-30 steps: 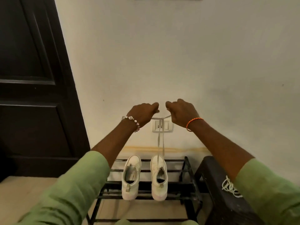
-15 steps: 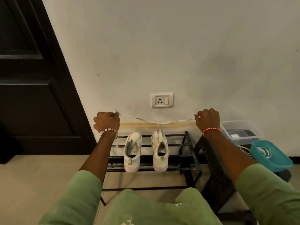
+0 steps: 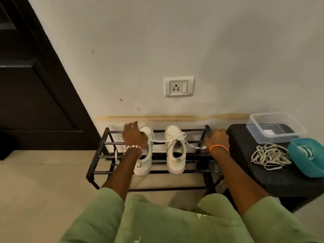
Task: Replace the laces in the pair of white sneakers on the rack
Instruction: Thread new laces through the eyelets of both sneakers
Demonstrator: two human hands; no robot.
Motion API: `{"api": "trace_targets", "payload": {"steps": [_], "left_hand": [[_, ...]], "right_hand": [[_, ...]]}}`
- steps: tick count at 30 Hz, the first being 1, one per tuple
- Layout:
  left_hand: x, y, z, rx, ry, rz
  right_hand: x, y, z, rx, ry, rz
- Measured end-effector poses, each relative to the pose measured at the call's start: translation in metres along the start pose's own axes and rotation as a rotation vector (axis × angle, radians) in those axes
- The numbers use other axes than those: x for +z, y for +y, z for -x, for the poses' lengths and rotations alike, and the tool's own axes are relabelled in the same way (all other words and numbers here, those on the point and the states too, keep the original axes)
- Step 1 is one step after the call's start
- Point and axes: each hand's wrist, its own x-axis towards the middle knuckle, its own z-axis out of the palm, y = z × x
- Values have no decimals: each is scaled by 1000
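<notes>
Your left hand and right hand each grip an end of the lace threaded through the right sneaker on the rack.

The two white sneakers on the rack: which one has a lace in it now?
The right sneaker, nearer the black stool; a lace crosses its front. The left sneaker shows none.

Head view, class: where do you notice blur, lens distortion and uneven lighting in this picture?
Head view: the left hand is motion-smeared at its fingers; the door edge leans and bows, a wide-angle effect; the wall carries soft, patchy shading with no hard glare; the sneakers stay fairly sharp.
</notes>
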Motion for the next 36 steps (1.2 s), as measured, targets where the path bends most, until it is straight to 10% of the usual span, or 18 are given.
{"api": "trace_targets", "payload": {"steps": [10,22,27,31,36], "left_hand": [[67,39,-8,214,-497,-59],[40,28,-15,-22,-428,632],[31,7,-22,-72,-240,577],[34,0,-23,-89,-272,188],[43,23,-17,127,-124,0]], "right_hand": [[67,-23,-2,-86,-520,-351],[25,-24,-20,-95,-289,-685],[12,10,-37,319,-267,-1052],[23,19,-31,664,-61,-831],[40,3,-24,305,-101,-38]]}}
